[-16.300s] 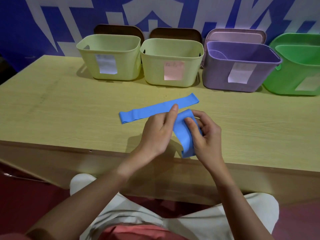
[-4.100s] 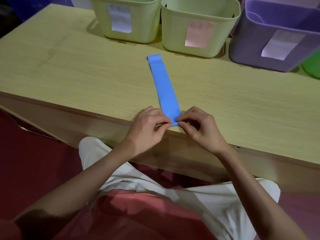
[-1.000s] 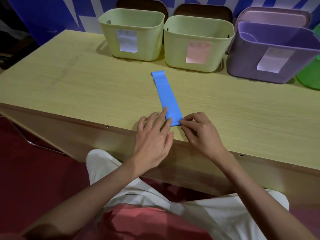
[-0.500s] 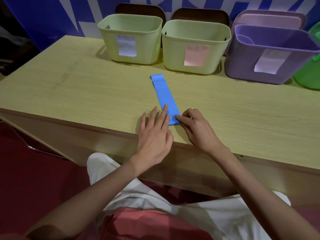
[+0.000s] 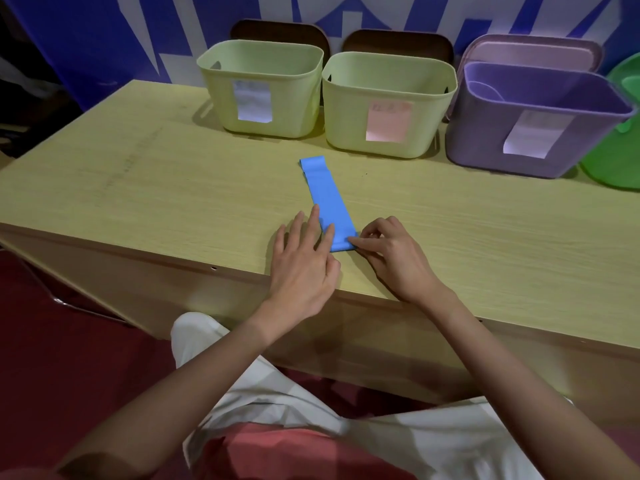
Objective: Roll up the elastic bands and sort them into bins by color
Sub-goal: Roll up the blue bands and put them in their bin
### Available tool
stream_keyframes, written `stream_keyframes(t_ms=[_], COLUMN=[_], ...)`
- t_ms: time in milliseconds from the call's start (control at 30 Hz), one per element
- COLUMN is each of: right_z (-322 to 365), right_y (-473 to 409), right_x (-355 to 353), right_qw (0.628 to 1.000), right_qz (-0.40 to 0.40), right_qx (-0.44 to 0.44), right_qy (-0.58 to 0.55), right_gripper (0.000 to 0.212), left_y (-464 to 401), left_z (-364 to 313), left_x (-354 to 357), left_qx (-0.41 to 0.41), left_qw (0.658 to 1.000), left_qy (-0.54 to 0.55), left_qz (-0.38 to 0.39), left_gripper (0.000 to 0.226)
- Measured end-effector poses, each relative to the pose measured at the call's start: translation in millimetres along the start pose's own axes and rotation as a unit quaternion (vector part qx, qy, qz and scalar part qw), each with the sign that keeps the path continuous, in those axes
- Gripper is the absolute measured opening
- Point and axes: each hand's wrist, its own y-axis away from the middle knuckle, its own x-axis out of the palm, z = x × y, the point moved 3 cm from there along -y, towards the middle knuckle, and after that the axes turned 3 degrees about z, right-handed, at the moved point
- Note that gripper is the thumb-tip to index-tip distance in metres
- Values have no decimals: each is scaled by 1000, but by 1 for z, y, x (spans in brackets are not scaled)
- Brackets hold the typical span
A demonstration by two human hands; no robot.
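A blue elastic band (image 5: 325, 199) lies flat on the wooden table (image 5: 138, 188), running from near the bins toward me. My left hand (image 5: 304, 258) rests flat with fingers spread, its fingertips pressing on the band's near end. My right hand (image 5: 391, 254) pinches the near right corner of the band, where a small fold or roll begins. Behind stand two pale green bins, the left bin (image 5: 263, 88) with a white label and the middle bin (image 5: 388, 102) with a pink label, then a purple bin (image 5: 533, 123).
A bright green bin (image 5: 620, 157) is cut off at the right edge. Two brown boards and a pink lid lean behind the bins against a blue and white wall. The table's front edge runs just below my hands.
My left hand has slid a little forward over the band's near end; my right hand keeps its pinch at the corner. The band's far end stays in place.
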Motion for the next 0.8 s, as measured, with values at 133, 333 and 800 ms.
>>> stream_keyframes(t_ms=[133,333,800], right_z=[-1,-3,7], right_y=[-5,-6,-10], right_x=[0,1,-1], right_qw=[1000,999,946], right_qz=[16,36,-30], right_qx=[-6,4,98], right_qy=[13,15,-309], right_gripper=[26,31,19], left_y=[-6,-17,-17], left_z=[6,10,17], left_x=[-3,4,-12], left_qx=[22,33,-15], left_qw=[988,965,926], left_qy=[137,246,364], left_qz=[-71,-84,-96], left_gripper=[40,22,6])
